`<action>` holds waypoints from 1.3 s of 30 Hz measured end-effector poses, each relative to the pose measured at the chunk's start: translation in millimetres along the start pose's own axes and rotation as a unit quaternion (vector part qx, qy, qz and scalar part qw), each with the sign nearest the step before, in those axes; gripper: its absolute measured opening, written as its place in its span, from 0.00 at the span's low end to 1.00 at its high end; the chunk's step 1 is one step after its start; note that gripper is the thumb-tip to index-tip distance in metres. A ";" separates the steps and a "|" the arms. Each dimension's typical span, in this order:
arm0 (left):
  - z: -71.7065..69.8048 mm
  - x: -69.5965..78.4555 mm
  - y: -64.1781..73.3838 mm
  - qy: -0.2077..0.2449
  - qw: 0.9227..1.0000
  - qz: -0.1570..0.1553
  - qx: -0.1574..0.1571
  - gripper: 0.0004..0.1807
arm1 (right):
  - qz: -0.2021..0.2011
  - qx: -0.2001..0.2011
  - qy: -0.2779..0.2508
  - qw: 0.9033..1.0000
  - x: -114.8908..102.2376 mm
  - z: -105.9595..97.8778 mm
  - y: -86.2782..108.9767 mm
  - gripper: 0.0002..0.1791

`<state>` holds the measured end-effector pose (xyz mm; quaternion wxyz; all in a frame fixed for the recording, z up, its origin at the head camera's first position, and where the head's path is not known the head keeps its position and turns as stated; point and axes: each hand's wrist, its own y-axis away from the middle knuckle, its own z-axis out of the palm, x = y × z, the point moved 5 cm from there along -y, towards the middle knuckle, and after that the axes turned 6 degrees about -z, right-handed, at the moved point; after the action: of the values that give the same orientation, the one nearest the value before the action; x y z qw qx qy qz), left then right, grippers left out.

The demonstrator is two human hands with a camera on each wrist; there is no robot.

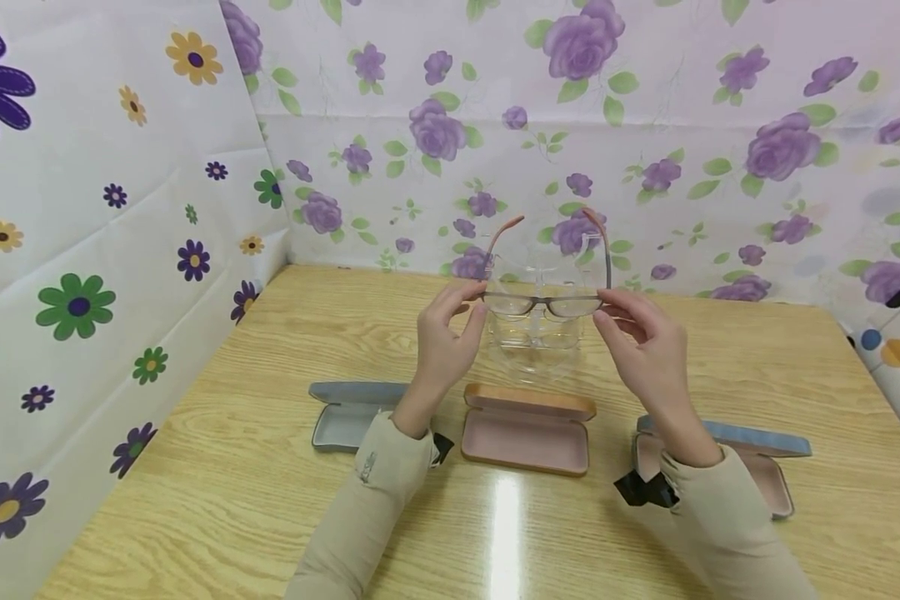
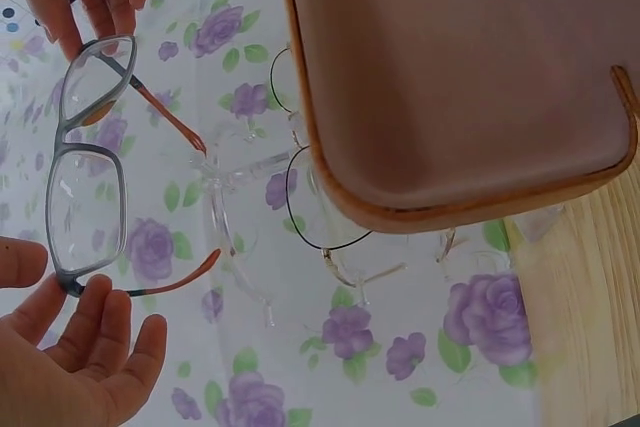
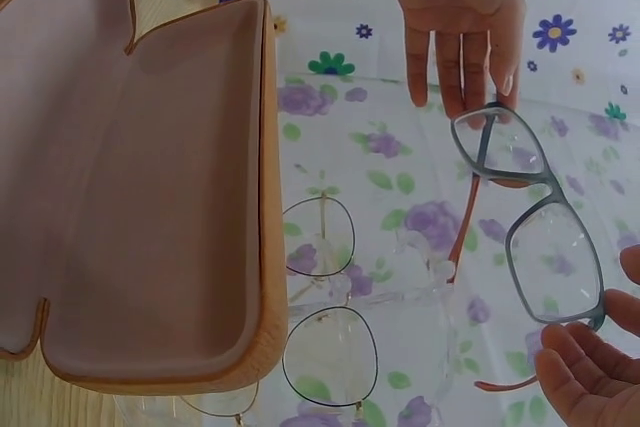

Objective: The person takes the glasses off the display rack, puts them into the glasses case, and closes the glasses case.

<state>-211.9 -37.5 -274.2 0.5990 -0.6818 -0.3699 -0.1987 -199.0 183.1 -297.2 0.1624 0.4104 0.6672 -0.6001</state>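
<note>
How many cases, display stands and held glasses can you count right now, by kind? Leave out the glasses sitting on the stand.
Open cases: 3
Clear display stand: 1
Held glasses: 1
Total: 5

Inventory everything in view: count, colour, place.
Held glasses: 1, dark, raised centre
Table: 1, wood-toned, below
Left case: 1, blue-grey, table left
Middle case: 1, orange-brown, table centre
Right case: 1, blue, table right
Stand: 1, clear, behind middle case
Thin-rimmed glasses: count unclear, dark and gold, on stand
Patterned sheets: 3, whitish, behind, sides
Sleeves: 2, beige, foreground
Black pieces: 2, black, by sleeves
Hands: 2, bare, pinching held glasses
</note>
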 end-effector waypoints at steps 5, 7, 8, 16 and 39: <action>-2.8 8.1 3.1 0.001 1.000 0.010 -0.005 0.10 | -0.003 -0.005 -0.008 1.000 -5.9 -2.2 4.1 0.15; -3.7 9.9 4.4 0.003 1.000 0.019 -0.005 0.10 | -0.005 -0.004 -0.010 1.000 -8.4 -3.2 5.7 0.15; -3.9 10.4 5.1 0.003 1.000 0.024 -0.006 0.10 | -0.007 -0.003 -0.011 1.000 -9.6 -3.8 6.6 0.14; -5.7 5.2 11.9 0.007 0.999 0.052 -0.003 0.10 | -0.034 -0.002 -0.026 0.999 -16.6 -5.5 13.4 0.14; -14.6 -13.7 30.3 0.004 0.996 0.086 -0.023 0.10 | -0.056 -0.027 -0.037 0.997 -29.9 -7.5 34.5 0.16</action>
<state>-195.8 -55.5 -301.3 0.5991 -0.7240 -0.3033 -0.1579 -153.1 177.7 -297.3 0.1646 0.3450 0.6988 -0.6046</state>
